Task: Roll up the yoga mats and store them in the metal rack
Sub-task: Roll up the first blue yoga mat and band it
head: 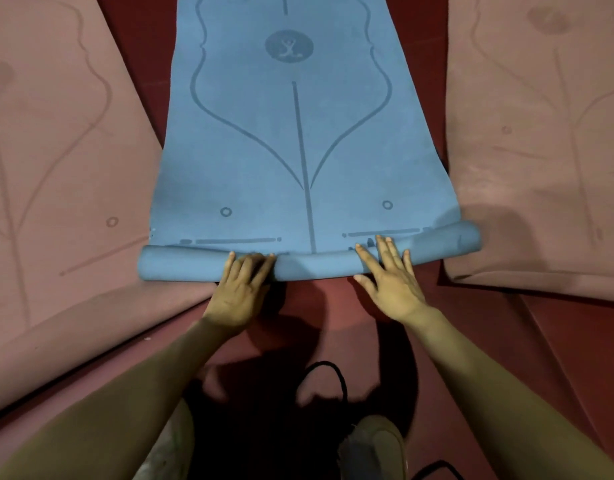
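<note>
Dark red floor [309, 306], dim light. Blue yoga mat [291, 150] lies flat in the centre, long axis running straight away from the person, with its far end cut off by the top edge. Near end is wound into a roll [316, 266] lying crosswise, left to right, its right end slightly farther away.

Left hand [241, 292] rests on the roll left of centre, fingers close together and draped over it. Right hand [392, 282] presses on it right of centre, fingers straight and spread.

Mat print: alignment lines, small circles, and a round logo [288, 46] with a figure. Dark marks by the right fingertips are too blurred to read.

Pink mat [56, 168] on the left and another pink mat [541, 150] on the right, both cropped. Black cable [336, 375] and a shoe [374, 445] sit in shadow at the bottom, hard to make out.
</note>
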Action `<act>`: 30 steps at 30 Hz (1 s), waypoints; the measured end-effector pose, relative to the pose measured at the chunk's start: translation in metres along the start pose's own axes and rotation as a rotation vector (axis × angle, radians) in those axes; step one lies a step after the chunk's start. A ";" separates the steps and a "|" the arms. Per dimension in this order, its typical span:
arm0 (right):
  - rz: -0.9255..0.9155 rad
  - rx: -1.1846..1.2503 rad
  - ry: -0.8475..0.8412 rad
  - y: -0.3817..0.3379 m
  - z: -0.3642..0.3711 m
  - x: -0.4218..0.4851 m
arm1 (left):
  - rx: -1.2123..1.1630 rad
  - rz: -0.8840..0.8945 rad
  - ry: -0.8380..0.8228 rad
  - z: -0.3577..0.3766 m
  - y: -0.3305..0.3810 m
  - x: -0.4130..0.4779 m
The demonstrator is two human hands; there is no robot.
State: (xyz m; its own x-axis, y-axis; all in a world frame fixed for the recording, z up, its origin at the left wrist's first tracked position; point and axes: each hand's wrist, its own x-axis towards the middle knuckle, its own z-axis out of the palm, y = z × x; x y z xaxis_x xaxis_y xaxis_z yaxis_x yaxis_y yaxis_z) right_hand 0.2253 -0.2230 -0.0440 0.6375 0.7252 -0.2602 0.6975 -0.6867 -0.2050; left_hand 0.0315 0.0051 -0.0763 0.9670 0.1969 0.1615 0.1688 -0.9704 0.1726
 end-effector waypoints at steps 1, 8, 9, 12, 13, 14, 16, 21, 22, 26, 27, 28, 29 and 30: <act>0.011 0.008 0.009 -0.001 -0.001 0.007 | -0.054 0.011 0.032 0.000 -0.005 0.005; 0.045 0.033 0.075 -0.004 0.000 0.033 | -0.226 0.017 0.222 0.016 -0.027 0.027; 0.052 0.049 0.082 -0.005 0.001 0.036 | -0.189 0.018 0.252 0.016 -0.026 0.028; 0.033 0.049 0.197 -0.008 0.002 0.043 | -0.027 -0.077 0.281 0.012 -0.016 0.030; 0.021 0.021 0.282 -0.009 0.003 0.045 | 0.035 -0.118 0.267 0.011 -0.011 0.030; 0.027 -0.008 0.357 -0.011 0.003 0.045 | 0.084 -0.147 0.254 0.011 -0.007 0.030; 0.054 -0.055 0.443 -0.017 0.005 0.042 | 0.122 -0.175 0.241 0.013 -0.001 0.027; -0.023 0.029 0.422 -0.012 0.011 0.026 | 0.021 -0.183 0.216 0.014 0.003 0.013; -0.070 0.041 0.406 -0.006 0.011 0.022 | -0.017 -0.146 0.211 0.014 0.002 0.011; -0.204 0.165 0.344 0.018 0.009 0.015 | -0.177 -0.114 0.187 0.014 -0.009 0.012; -0.219 0.184 0.349 0.022 0.009 0.015 | -0.230 -0.120 0.176 0.014 -0.012 0.015; -0.231 0.202 0.351 0.025 0.009 0.017 | -0.272 -0.114 0.167 0.013 -0.014 0.017; -0.241 0.218 0.349 0.026 0.009 0.021 | -0.291 -0.100 0.156 0.013 -0.017 0.020; -0.250 0.226 0.345 0.027 0.008 0.026 | -0.285 -0.080 0.144 0.012 -0.019 0.024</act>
State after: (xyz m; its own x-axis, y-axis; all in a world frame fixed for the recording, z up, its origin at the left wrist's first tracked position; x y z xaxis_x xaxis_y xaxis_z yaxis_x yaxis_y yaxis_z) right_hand 0.2580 -0.2233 -0.0635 0.5573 0.8178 0.1436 0.7790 -0.4551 -0.4313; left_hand 0.0534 0.0262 -0.0877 0.9126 0.3083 0.2685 0.1631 -0.8768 0.4523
